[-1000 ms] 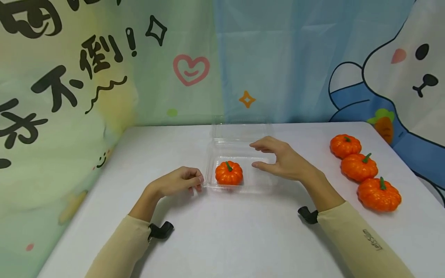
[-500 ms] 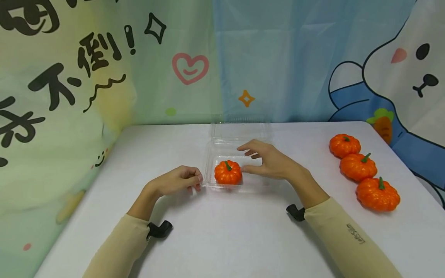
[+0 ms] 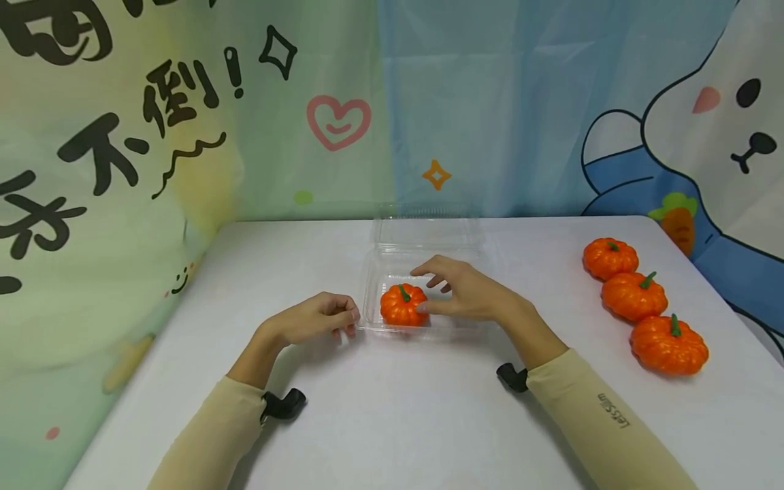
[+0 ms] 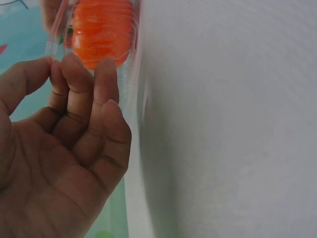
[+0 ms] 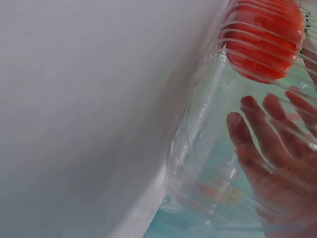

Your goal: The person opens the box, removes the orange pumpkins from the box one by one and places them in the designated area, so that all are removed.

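A clear plastic clamshell box (image 3: 365, 292) lies on the table with its lid folded back. Inside, near the front left, sits an orange toy pumpkin (image 3: 401, 305) with a green stem. My left hand (image 3: 318, 318) is at the front left corner; in the left wrist view its thumb and index finger pinch the box's rim (image 4: 51, 48). Over the box reaches my right hand (image 3: 459, 289), fingers spread, its thumb at the pumpkin's right side; whether it touches cannot be told. The right wrist view shows this hand (image 5: 277, 163) through the clear wall, holding nothing.
Three more orange pumpkins stand in a slanting row at the right: a far one (image 3: 610, 258), a middle one (image 3: 633, 296) and a near one (image 3: 669, 346). The white table (image 3: 404, 415) ends at a printed curtain (image 3: 490, 102) behind.
My right hand has moved left over the box, bringing its thumb to the pumpkin. The left hand stays at the corner, and the pumpkin keeps its place.
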`<move>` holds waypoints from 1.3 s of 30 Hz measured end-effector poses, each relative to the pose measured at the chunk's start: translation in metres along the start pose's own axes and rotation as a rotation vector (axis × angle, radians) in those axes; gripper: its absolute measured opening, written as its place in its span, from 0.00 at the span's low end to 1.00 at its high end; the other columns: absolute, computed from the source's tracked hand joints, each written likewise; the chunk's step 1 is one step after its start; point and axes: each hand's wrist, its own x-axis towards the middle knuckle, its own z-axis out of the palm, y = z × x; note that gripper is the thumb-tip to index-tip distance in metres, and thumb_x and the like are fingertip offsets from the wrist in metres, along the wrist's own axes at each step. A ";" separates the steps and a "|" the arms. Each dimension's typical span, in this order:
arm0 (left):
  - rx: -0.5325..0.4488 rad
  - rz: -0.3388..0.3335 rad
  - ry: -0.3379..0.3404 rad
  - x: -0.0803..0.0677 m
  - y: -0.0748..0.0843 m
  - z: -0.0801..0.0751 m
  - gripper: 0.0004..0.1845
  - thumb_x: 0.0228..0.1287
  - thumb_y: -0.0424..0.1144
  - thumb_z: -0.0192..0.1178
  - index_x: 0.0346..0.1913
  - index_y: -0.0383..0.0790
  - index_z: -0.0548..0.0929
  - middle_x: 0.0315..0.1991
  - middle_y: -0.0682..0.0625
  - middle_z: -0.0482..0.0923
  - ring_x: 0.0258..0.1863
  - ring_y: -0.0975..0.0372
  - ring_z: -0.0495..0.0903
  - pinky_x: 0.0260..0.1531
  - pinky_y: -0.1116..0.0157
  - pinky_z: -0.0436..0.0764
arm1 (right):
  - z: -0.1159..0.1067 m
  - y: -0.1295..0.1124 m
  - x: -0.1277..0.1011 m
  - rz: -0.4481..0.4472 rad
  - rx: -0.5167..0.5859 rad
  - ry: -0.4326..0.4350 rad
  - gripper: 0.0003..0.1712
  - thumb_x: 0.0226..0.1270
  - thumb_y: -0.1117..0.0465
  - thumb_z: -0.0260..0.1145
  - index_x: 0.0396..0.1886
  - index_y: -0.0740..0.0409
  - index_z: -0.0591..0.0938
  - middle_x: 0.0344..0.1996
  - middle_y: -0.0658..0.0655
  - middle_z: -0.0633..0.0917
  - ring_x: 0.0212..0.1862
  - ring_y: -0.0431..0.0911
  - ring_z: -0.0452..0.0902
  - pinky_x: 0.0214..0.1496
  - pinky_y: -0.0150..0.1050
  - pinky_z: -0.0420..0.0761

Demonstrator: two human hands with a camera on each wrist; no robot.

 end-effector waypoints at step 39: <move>-0.005 0.000 -0.001 0.003 0.000 0.002 0.10 0.79 0.37 0.52 0.42 0.34 0.80 0.37 0.39 0.83 0.39 0.51 0.81 0.42 0.61 0.85 | 0.002 -0.013 -0.001 -0.014 0.004 -0.073 0.38 0.62 0.62 0.77 0.72 0.57 0.74 0.67 0.55 0.76 0.69 0.51 0.72 0.66 0.49 0.79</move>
